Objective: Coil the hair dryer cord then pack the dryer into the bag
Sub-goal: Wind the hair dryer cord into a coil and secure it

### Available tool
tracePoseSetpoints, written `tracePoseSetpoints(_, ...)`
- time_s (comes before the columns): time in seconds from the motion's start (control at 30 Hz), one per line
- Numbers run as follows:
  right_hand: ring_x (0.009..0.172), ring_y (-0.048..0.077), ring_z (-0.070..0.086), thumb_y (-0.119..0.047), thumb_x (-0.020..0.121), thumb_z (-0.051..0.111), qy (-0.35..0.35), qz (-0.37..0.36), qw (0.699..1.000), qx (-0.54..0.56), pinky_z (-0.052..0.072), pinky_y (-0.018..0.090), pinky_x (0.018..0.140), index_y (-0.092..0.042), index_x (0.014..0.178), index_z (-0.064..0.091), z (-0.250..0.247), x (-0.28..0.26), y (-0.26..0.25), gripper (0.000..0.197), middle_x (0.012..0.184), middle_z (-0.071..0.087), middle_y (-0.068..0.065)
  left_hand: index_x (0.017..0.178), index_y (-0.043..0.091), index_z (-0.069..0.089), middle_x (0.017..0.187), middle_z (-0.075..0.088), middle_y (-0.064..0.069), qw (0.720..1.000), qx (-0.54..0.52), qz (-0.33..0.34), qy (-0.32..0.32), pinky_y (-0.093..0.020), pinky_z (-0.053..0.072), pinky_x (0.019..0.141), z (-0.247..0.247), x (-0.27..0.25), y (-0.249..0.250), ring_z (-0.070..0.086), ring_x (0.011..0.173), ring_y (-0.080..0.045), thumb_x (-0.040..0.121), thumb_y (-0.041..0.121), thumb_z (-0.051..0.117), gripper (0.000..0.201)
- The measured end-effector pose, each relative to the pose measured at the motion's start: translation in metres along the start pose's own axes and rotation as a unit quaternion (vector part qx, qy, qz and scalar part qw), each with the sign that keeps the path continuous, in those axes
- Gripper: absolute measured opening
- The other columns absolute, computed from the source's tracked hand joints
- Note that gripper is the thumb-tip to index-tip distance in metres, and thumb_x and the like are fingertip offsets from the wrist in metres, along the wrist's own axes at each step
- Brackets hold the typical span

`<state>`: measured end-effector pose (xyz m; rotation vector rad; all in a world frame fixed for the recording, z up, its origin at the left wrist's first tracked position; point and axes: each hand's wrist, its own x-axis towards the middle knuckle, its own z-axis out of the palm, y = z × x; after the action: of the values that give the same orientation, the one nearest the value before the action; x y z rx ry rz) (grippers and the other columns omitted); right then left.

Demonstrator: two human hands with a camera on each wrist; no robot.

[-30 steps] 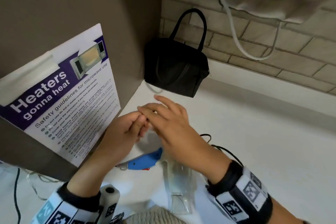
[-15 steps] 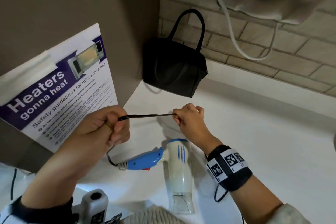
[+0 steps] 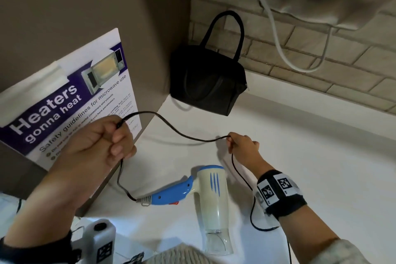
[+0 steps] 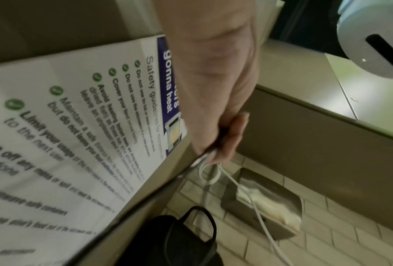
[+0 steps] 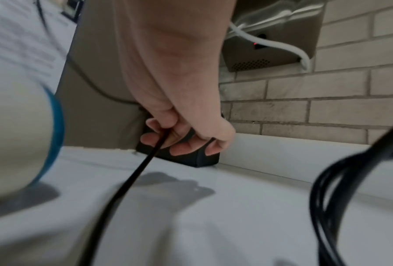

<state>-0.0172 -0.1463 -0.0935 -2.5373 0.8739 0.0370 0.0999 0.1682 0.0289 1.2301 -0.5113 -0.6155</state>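
Now | left hand (image 3: 100, 141) fist grips cord (image 3: 171, 129) | right hand (image 3: 243, 146) pinches cord further along | slack sags between the grips | dryer (image 3: 211, 197) lies on counter (image 3: 310, 156) below both grips | bag (image 3: 209, 83) stands beyond them, apart

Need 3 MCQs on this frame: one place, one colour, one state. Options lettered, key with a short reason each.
1. Where is the bag?
A. in the back corner of the counter
B. hanging on the wall
C. in the left hand

2. What colour is the hair dryer handle?
A. red
B. blue
C. black

3. What is the state of the cord?
A. fully coiled
B. lying untouched
C. stretched between both hands

Key:
1 A, it stands against the brick wall and side panel.
2 B, the handle is blue on a white body.
3 C, the left hand grips it and the right hand pinches it, a slack span between.
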Motion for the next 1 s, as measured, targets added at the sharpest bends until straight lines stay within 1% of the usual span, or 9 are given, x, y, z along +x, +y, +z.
tracePoseSetpoints(0.1,0.073,0.011,0.057,-0.01,0.094,0.034,0.013,-0.018,0.992,0.122,0.039,0.036,0.075,-0.027,0.071,0.052,-0.014,0.001,0.008,0.034,0.063,0.062,-0.01,0.066,0.017,0.055,0.056,0.05,0.002,0.972,0.221,0.015,0.081,-0.025,0.043,0.063,0.01,-0.001,-0.019,0.047,0.055,-0.012,0.1,0.01,0.04,0.038)
tracePoseSetpoints(0.27,0.066,-0.005,0.055,-0.019,0.1,0.044,0.033,-0.085,0.969,0.229,0.037,0.005,0.065,-0.019,0.085,0.064,-0.056,-0.021,-0.011,0.025,0.068,0.067,-0.008,0.1,0.032,0.064,0.078,0.071,0.016,0.913,0.403,0.0,0.057,-0.036,0.055,0.079,0.021,0.007,-0.057,0.068,0.067,-0.005,0.098,0.014,0.043,0.028)
tracePoseSetpoints(0.33,0.073,-0.001,0.056,-0.024,0.099,0.046,0.032,-0.102,0.967,0.23,0.038,0.005,0.067,-0.02,0.088,0.067,-0.068,-0.032,-0.021,0.024,0.074,0.071,-0.006,0.128,0.021,0.055,0.102,0.071,0.015,0.88,0.473,0.001,0.043,-0.03,0.048,0.091,0.032,0.013,-0.066,0.067,0.094,-0.008,0.098,0.02,0.043,0.033)
tracePoseSetpoints(0.4,0.079,0.002,0.06,-0.027,0.098,0.048,0.021,-0.109,0.965,0.239,0.04,0.009,0.072,-0.023,0.087,0.068,-0.076,-0.044,-0.034,0.024,0.077,0.073,-0.007,0.142,0.013,0.041,0.133,0.057,-0.004,0.84,0.541,0.026,0.029,-0.03,0.036,0.102,0.047,0.02,-0.07,0.053,0.122,-0.02,0.098,0.026,0.043,0.046)
tracePoseSetpoints(0.57,0.083,-0.002,0.063,-0.029,0.094,0.057,0.001,-0.156,0.955,0.253,0.044,0.014,0.079,-0.023,0.085,0.073,-0.09,-0.071,-0.068,0.02,0.079,0.074,-0.01,0.134,0.015,0.051,0.139,0.047,-0.013,0.797,0.575,0.174,-0.057,-0.036,0.032,0.105,0.09,0.035,-0.063,0.04,0.132,-0.031,0.092,0.044,0.038,0.053)
tracePoseSetpoints(0.7,0.09,0.005,0.062,-0.03,0.093,0.058,-0.009,-0.182,0.952,0.247,0.048,0.023,0.086,-0.024,0.086,0.074,-0.092,-0.081,-0.08,0.019,0.086,0.071,-0.01,0.118,0.017,0.055,0.152,0.027,-0.005,0.794,0.593,0.101,-0.089,-0.035,0.024,0.109,0.113,0.042,-0.055,0.013,0.145,-0.021,0.096,0.03,0.047,0.027)
tracePoseSetpoints(0.8,0.093,0.009,0.061,-0.032,0.094,0.056,-0.01,-0.191,0.952,0.238,0.049,0.032,0.088,-0.025,0.087,0.073,-0.096,-0.081,-0.077,0.02,0.089,0.069,-0.009,0.101,0.019,0.057,0.151,0.023,-0.011,0.788,0.608,0.073,-0.06,-0.035,0.026,0.107,0.113,0.046,-0.054,0.01,0.144,-0.025,0.095,0.015,0.051,0.009)
tracePoseSetpoints(0.9,0.09,0.007,0.059,-0.031,0.09,0.06,-0.008,-0.194,0.957,0.217,0.045,0.021,0.084,-0.03,0.083,0.073,-0.097,-0.08,-0.071,0.015,0.088,0.066,-0.009,0.078,0.028,0.047,0.111,0.048,-0.006,0.809,0.581,0.063,-0.059,-0.034,0.034,0.092,0.105,0.049,-0.049,0.038,0.126,-0.032,0.088,0.001,0.051,0.029)
tracePoseSetpoints(1.0,0.085,0.003,0.057,-0.027,0.089,0.063,-0.004,-0.188,0.963,0.195,0.036,0.007,0.076,-0.026,0.081,0.074,-0.092,-0.078,-0.071,0.013,0.087,0.068,-0.009,0.076,0.028,0.044,0.088,0.044,0.003,0.791,0.608,0.017,-0.073,-0.033,0.034,0.087,0.101,0.052,-0.04,0.043,0.121,-0.031,0.086,0.001,0.045,0.029)
